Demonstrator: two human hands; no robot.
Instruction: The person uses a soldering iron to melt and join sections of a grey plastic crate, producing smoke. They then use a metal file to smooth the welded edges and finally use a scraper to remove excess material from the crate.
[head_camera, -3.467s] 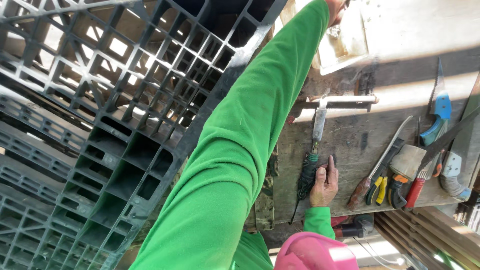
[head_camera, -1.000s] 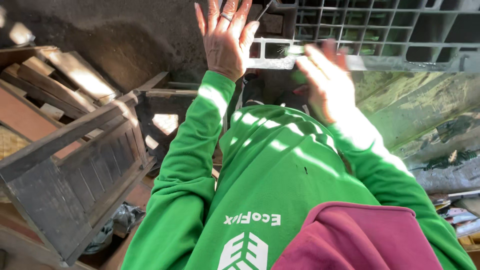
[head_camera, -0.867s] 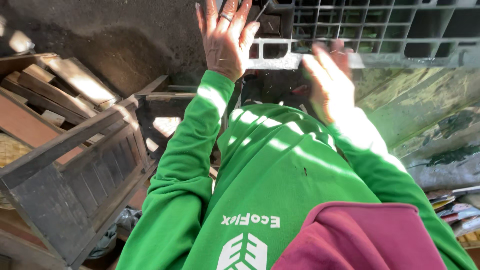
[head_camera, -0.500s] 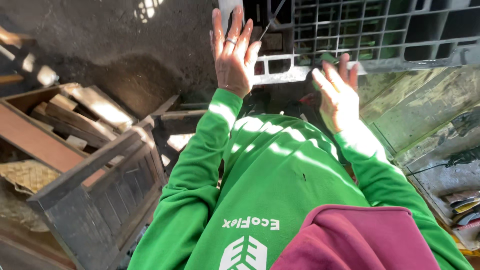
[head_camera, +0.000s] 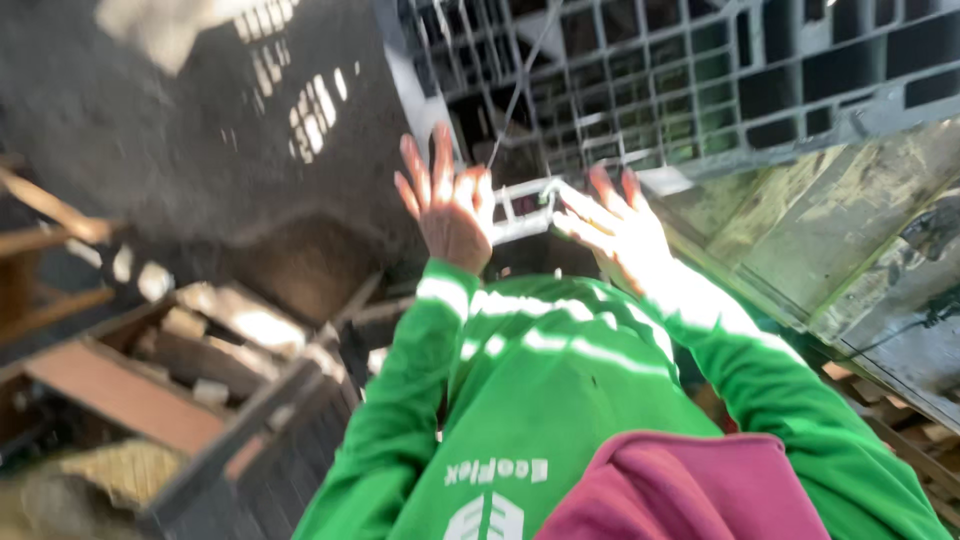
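Plastic pallet (head_camera: 700, 90) — just beyond both hands.

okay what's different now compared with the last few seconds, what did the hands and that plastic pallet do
A few seconds ago one hand reached toward tools on a wooden wall. Since then both hands have gone to the grey plastic pallet. The left hand and right hand sit lower in view now, fingers spread at its pale edge; grip unclear through blur. The wooden crate stays at lower left.

Matt grey plastic grid pallet (head_camera: 700, 90), rough weathered wooden crate (head_camera: 200, 400), soft green cloth sleeves (head_camera: 400, 420).
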